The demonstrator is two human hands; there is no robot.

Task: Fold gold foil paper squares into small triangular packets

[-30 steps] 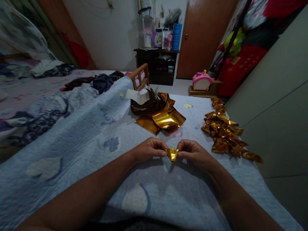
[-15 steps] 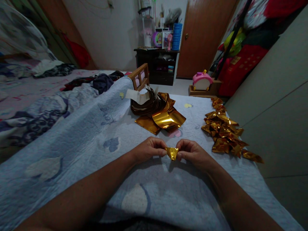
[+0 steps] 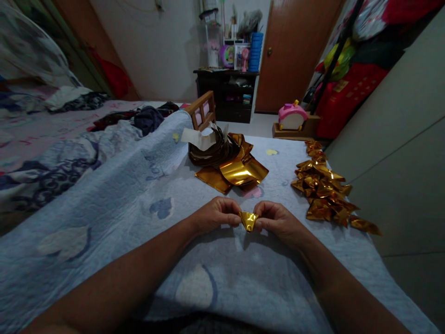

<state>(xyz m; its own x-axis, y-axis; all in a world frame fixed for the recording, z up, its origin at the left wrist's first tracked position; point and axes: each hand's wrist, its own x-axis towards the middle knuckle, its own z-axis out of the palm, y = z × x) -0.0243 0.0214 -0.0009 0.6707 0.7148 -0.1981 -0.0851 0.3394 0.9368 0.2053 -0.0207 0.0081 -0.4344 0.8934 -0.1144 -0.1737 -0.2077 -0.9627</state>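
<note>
A small piece of folded gold foil paper, roughly triangular with its point toward me, is held just over the bedspread. My left hand pinches its left corner between thumb and fingers. On the opposite corner, my right hand is closed in a similar pinch. Beyond the hands lie loose gold foil sheets, beside a thick curled stack of paper sheets with pale and dark edges. To the right sits a heap of folded gold foil pieces.
Underneath everything spreads a light blue quilted bedspread with heart patterns. A wooden rail stands at its far edge. Pale cabinet panels border the right side. Further off are a pink toy and a dark cabinet.
Both hands keep their pinch on the gold foil paper in nearly the same place. The foil's front face has shifted slightly, and its glints look different.
</note>
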